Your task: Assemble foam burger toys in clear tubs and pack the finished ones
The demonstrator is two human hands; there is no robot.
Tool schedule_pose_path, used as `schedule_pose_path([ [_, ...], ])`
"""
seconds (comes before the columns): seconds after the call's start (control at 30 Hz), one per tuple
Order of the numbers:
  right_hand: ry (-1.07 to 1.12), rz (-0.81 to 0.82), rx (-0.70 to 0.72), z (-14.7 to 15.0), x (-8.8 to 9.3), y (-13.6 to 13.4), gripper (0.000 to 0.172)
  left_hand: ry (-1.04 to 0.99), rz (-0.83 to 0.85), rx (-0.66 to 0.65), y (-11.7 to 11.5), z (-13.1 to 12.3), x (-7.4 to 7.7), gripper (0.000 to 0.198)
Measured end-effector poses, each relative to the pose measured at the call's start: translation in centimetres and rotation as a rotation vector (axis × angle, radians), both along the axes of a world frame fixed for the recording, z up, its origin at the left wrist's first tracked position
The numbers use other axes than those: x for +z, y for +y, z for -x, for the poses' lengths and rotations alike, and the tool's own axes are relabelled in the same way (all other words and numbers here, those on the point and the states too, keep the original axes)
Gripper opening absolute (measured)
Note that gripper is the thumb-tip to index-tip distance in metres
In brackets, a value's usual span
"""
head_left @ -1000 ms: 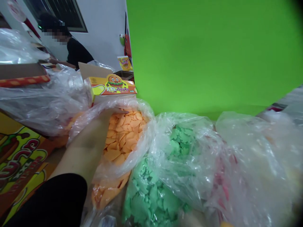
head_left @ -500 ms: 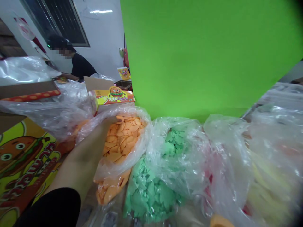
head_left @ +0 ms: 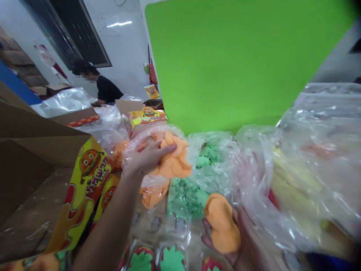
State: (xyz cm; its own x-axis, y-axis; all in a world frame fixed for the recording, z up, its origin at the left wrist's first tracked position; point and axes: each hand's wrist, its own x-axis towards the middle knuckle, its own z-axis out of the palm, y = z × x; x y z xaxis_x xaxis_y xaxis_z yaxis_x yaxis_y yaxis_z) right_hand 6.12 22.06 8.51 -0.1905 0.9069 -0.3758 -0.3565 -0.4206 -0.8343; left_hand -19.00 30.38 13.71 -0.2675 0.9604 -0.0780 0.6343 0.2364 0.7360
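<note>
My left hand (head_left: 150, 154) is closed around a clump of thin, soft-looking orange pieces (head_left: 175, 165), held over a clear plastic bag (head_left: 132, 150) of the same pieces. Lower and to the right, my right hand (head_left: 238, 241) holds rounded orange pieces (head_left: 224, 226), apparently overlapping; some of its fingers are hidden beneath them. Green leaf-shaped pieces (head_left: 183, 199) fill the bag between the hands. Below, clear plastic trays (head_left: 187, 233) have compartments, several containing a green leaf piece (head_left: 172, 259) over something red.
An open cardboard box (head_left: 25, 158) with a burger cartoon stands at left; a smaller printed box (head_left: 148, 118) sits farther back. Bags with yellow pieces (head_left: 293, 177) lie right. A green panel (head_left: 231, 64) rises behind the bags. Another person (head_left: 107, 88) works at the far left.
My left hand has come up out of the orange bag with a clump of pieces. My right hand has come into view with orange pieces, and the view has tilted, showing the trays.
</note>
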Motion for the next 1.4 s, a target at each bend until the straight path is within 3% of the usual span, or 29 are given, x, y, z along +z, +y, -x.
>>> schedule_pose_path([
  [0.1, 0.307, 0.156, 0.12, 0.6, -0.1, -0.5, 0.051, -0.473, 0.082, -0.323, -4.1, -5.4, 0.7, 0.041],
  [0.17, 0.563, 0.23, 0.184, 0.3, -0.2, -1.2, 0.05, -0.632, 0.175, -0.453, -6.7, -8.5, 0.7, 0.046],
  [0.23, 0.711, 0.252, 0.195, -0.2, -0.3, -2.1, 0.052, -0.559, 0.216, -0.497, -9.0, -10.9, 0.4, 0.048],
  [0.3, 0.765, 0.266, 0.207, -0.6, -0.6, -3.3, 0.056, -0.322, 0.142, -0.488, -10.8, -12.4, 0.0, 0.056],
  [0.43, 0.775, 0.265, 0.223, -1.5, -1.0, -5.7, 0.062, 0.104, -0.033, -0.489, -13.6, -13.2, -0.7, 0.079],
  [0.57, 0.735, 0.257, 0.269, -2.6, -1.1, -7.4, 0.068, 0.144, -0.177, -0.475, -15.9, -12.6, -1.8, 0.091],
  [0.67, 0.673, 0.227, 0.247, -3.3, -1.1, -8.2, 0.063, 0.17, -0.314, -0.446, -17.7, -12.5, -2.4, 0.076],
  [0.73, 0.62, 0.223, 0.214, -3.6, -1.2, -8.5, 0.058, 0.143, -0.307, -0.434, -18.7, -12.7, -2.4, 0.06],
  [0.83, 0.563, 0.287, 0.199, -3.9, -1.4, -9.0, 0.046, -0.09, -0.202, -0.329, -19.7, -12.7, -2.1, 0.048],
  [0.97, 0.567, 0.422, 0.225, -4.7, -1.5, -9.6, 0.031, -0.705, 0.029, -0.074, -19.9, -11.7, -1.7, 0.028],
  [1.03, 0.551, 0.45, 0.244, -5.1, -1.4, -10.0, 0.03, -0.943, 0.134, -0.067, -19.9, -11.3, -1.7, 0.025],
  [1.1, 0.523, 0.449, 0.25, -5.4, -1.3, -10.5, 0.03, -0.995, 0.166, -0.089, -20.0, -11.1, -1.8, 0.022],
  [1.17, 0.507, 0.426, 0.244, -5.2, -1.3, -10.8, 0.035, -0.812, 0.037, -0.072, -20.3, -11.3, -2.1, 0.018],
  [1.23, 0.504, 0.388, 0.235, -4.8, -1.4, -11.0, 0.047, -0.475, -0.219, -0.104, -20.6, -11.5, -2.4, 0.023],
  [1.33, 0.514, 0.336, 0.241, -3.9, -1.7, -11.0, 0.063, 0.015, -0.514, -0.415, -21.0, -11.9, -3.0, 0.027],
  [1.4, 0.531, 0.332, 0.236, -3.5, -1.7, -10.9, 0.063, 0.226, -0.631, -0.603, -21.1, -12.0, -3.2, 0.023],
])
